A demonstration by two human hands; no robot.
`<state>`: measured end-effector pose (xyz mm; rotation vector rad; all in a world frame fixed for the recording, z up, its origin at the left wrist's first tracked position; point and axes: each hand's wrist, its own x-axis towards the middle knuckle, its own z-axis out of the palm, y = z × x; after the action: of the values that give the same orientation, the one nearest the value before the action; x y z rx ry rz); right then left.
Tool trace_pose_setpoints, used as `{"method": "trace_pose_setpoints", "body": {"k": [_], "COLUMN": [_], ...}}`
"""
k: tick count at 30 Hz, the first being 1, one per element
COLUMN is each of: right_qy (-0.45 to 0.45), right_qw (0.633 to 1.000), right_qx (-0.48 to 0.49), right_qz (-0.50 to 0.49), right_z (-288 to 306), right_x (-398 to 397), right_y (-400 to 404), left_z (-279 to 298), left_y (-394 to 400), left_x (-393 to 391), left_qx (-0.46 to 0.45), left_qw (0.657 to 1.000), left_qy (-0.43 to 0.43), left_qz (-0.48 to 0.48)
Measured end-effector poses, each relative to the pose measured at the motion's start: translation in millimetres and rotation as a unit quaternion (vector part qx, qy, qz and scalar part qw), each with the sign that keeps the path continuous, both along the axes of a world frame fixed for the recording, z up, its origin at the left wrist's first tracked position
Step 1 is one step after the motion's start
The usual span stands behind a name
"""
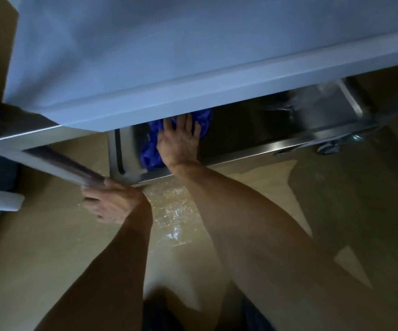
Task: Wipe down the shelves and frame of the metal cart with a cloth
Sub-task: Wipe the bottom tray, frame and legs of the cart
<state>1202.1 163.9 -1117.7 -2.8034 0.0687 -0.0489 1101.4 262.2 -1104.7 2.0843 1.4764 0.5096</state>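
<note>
Roughly mid-task, judging by where the hands were.
Cart: metal cart (241,149) filled the far half of the view, top shelf (145,56) overhanging the lower shelf (277,130).
Cloth: blue cloth (153,149) lay bunched at the lower shelf's left end, partly hidden under the top shelf.
Right hand: right hand (180,142) was flat on the cloth, fingers spread, pressing it to the shelf.
Left hand: left hand (110,204) was curled round the cart handle (66,163) at near left, steadying.
Done: couldn't confirm any surface clean; too blurred.
Left: probably rest of lower shelf to the right, frame, caster (328,148) area.
</note>
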Motion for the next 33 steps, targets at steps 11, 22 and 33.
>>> {"method": "trace_pose_setpoints", "body": {"k": [11, 22, 33], "right_qy": [0.069, 0.047, -0.014], "right_qw": [0.997, 0.951, 0.996], "right_qx": [0.021, -0.021, -0.004], "right_qz": [0.01, -0.305, 0.083], "right_z": [16.5, 1.7, 8.2], "right_x": [-14.9, 13.1, 39.4], "right_y": [-98.5, -220.9, -70.9], "left_z": [19.7, -3.7, -15.1], "left_y": [-120.5, -86.1, -72.1], "left_x": [21.1, 53.5, 57.3], "left_qx": [0.06, 0.076, 0.106], "left_qw": [0.945, 0.941, 0.944], "left_qy": [0.105, 0.125, 0.058], "left_qz": [-0.303, -0.306, -0.308]}}
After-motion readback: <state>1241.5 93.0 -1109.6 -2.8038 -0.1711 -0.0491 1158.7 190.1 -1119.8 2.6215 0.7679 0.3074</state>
